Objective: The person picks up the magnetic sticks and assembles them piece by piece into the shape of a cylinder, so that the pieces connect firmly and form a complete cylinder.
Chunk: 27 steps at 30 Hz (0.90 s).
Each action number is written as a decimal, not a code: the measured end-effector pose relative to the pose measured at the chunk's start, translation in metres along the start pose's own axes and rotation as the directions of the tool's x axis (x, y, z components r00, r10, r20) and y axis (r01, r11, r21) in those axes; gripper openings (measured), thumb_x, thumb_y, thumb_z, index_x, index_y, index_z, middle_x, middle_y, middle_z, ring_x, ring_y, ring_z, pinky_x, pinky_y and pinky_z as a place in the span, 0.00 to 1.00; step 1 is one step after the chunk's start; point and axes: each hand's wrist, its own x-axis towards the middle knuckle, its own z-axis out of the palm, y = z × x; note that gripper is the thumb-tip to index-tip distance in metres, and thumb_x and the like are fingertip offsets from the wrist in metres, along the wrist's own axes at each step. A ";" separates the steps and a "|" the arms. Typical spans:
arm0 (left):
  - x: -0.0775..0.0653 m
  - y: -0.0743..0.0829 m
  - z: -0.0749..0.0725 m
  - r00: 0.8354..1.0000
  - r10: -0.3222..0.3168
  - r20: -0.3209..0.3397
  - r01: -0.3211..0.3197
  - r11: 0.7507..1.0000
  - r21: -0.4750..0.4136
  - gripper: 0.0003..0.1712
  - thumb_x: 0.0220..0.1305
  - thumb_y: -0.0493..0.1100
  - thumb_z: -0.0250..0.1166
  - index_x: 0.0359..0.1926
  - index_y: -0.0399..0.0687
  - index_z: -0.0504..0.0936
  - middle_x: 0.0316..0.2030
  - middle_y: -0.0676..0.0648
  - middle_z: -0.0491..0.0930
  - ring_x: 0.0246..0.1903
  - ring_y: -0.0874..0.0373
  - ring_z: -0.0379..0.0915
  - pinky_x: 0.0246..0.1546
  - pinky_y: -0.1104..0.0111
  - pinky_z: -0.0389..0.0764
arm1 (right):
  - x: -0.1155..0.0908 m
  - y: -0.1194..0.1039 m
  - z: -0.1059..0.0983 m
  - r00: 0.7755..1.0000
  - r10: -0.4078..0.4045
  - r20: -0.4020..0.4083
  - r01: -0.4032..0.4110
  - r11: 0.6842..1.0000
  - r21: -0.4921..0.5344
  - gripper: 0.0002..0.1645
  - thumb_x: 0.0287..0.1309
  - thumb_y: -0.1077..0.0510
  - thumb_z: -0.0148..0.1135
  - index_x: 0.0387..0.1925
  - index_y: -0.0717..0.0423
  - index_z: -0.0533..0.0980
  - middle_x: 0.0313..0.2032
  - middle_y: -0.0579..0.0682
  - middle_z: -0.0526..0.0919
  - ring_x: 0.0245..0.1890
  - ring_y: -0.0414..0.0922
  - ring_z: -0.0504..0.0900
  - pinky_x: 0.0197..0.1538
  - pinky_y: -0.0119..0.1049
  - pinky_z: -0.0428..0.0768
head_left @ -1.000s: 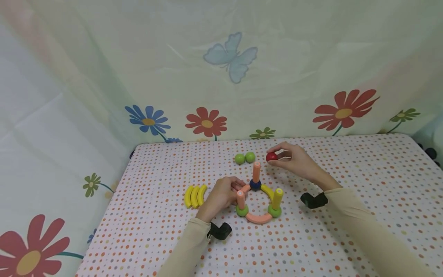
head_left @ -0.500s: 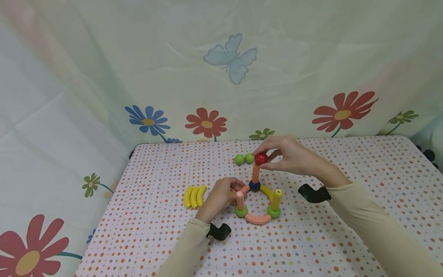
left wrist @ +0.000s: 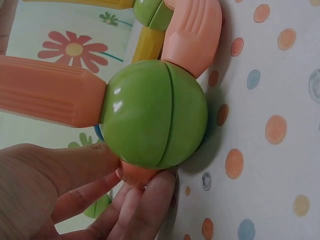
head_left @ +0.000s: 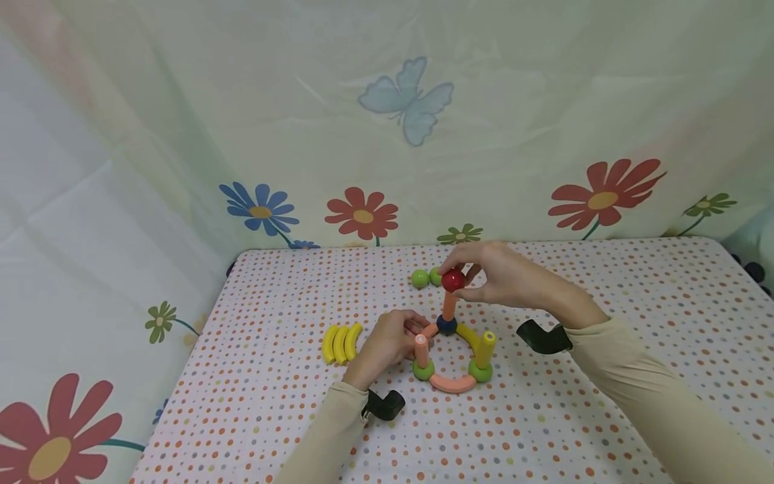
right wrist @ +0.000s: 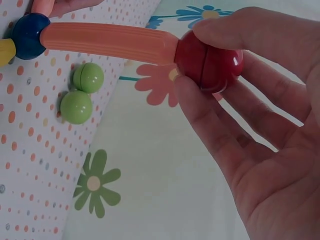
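A toy ring of curved rods and balls stands on the table, with three rods upright from its balls. My right hand (head_left: 510, 274) pinches a red ball (right wrist: 212, 61) between thumb and fingers. That ball sits against the top end of the upright orange rod (right wrist: 110, 42), which rises from the dark blue ball (head_left: 447, 325) at the ring's far side. On the ring's left, my left hand (head_left: 392, 337) pinches a curved orange rod (left wrist: 137, 175) beside the green ball (left wrist: 155, 115). Much of that rod is hidden behind the fingers.
Two loose green balls (head_left: 420, 279) lie behind the ring, one partly covered by my right hand. Left of my left hand, three curved yellow rods (head_left: 340, 344) lie side by side. A floral curtain (head_left: 290, 134) hangs behind the dotted tabletop (head_left: 266, 417).
My right hand has carried the red ball leftward, from beside the upright orange rod to its top. The left hand has stayed at the ring.
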 end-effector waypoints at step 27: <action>0.000 0.000 0.000 1.000 -0.002 -0.004 0.002 1.000 0.017 0.15 0.60 0.33 0.77 0.48 0.39 0.86 0.33 0.50 0.83 0.28 0.60 0.76 0.29 0.72 0.80 | 0.005 0.000 -0.009 0.997 -0.020 0.076 0.021 1.000 -0.005 0.15 0.64 0.63 0.73 0.52 0.59 0.85 0.50 0.51 0.82 0.48 0.47 0.84 0.51 0.43 0.86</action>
